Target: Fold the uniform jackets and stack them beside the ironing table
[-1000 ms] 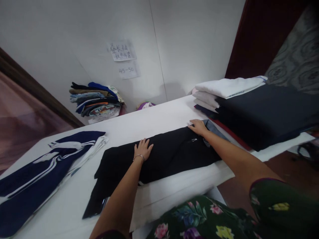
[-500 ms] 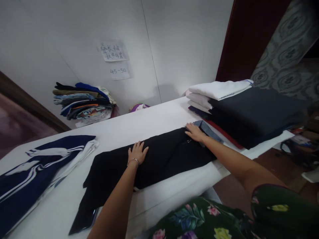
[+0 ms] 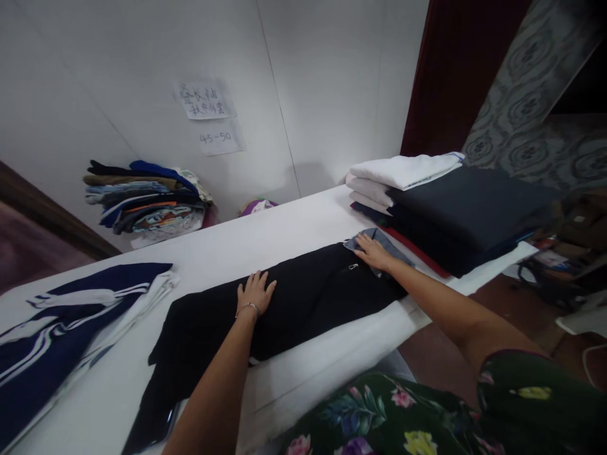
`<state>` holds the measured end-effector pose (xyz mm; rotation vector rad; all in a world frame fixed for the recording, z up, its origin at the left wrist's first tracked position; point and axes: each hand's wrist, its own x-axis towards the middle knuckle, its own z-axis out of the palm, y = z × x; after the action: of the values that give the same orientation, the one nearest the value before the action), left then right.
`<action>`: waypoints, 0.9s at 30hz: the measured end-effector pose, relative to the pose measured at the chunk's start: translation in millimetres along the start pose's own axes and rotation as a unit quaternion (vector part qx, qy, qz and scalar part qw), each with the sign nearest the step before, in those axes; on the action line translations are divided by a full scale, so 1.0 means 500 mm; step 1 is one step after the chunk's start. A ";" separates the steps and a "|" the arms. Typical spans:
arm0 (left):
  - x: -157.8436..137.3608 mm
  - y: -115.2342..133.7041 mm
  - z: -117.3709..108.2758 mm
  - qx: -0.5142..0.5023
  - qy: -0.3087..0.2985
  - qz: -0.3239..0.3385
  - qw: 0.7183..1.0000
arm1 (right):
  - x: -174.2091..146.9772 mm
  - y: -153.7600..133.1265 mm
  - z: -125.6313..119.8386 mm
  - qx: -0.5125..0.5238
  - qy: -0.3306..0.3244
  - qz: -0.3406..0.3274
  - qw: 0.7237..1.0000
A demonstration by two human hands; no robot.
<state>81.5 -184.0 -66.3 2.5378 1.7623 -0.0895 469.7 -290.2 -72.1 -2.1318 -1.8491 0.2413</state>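
Observation:
A black garment (image 3: 308, 303), folded into a long strip, lies across the white table (image 3: 294, 224) in front of me. My left hand (image 3: 256, 294) rests on its left-middle part, fingers spread and palm down. At the right end, my right hand (image 3: 374, 253) lies on a grey collar-like section (image 3: 396, 245) of the cloth, its fingers stretched out. Just left of that hand a small metal zip pull (image 3: 353, 266) shows. Neither hand grips the cloth. Part of the garment's lower left side is hidden behind my left forearm.
Folded clothes (image 3: 455, 208) are stacked at the right, white on top. Navy-and-white striped clothing (image 3: 90, 322) spreads over the left end. Another clothes pile (image 3: 147, 196) stands by the wall. A dark shiny object (image 3: 165, 430) lies near my left forearm.
The view has shifted slightly, moving the scene leftward. My right hand has slid a little right across the garment, uncovering more grey cloth. My left hand stays on the black cloth.

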 end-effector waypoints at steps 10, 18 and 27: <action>0.002 0.002 0.000 0.006 0.007 0.006 1.000 | -0.057 0.026 -0.087 0.111 0.063 0.027 0.991; 0.004 0.000 0.004 0.009 0.003 0.003 1.000 | -0.210 -0.022 0.007 -0.011 0.025 -0.024 0.999; 0.004 0.001 0.003 0.008 0.007 0.002 1.000 | -0.256 0.002 -0.025 -0.046 0.118 0.054 0.990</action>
<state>82.6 -182.4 -67.8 2.5597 1.7688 -0.0865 454.9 -417.8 -70.1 -2.2156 -1.6436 -0.0735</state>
